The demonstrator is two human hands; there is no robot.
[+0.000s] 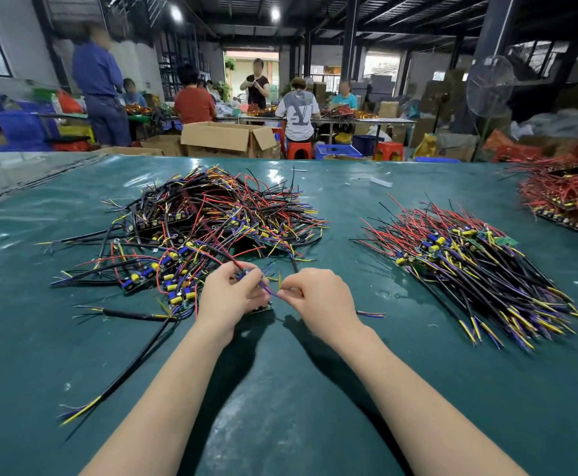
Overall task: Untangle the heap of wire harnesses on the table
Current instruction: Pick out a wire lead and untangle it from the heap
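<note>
- The green table mat [315, 424] lies bare between my forearms. To the near left, a stray black lead [122, 376] with yellow and purple ends runs back towards the heap.
- My left hand [227, 298] is closed on one harness [269, 291], thumb and fingers pinching its wires just above its small green board [263, 308], which sits at the mat.
- My right hand [320, 298] is curled, pinching the purple and yellow tails of the same harness, just beside my left.
- Step in hand, as I judge it: working this one harness free at the near edge of the heap.
- The next move calls for drawing the tails clear while my left steadies the board. A red wire from the heap reaches my left fingers and may snag.
- The heap of wire harnesses [212, 221] lies just beyond my left hand, a large tangle, so much is left to do.
- The sorted pile [469, 269] lies to the right, its wires roughly parallel; the freed harness likely belongs there.
- A red-wired stack [566, 194] sits at the far right.
- Beyond the table are a cardboard box [225, 137], a fan [488, 85] and people at benches.
- I can read no writing, brand or label.
</note>
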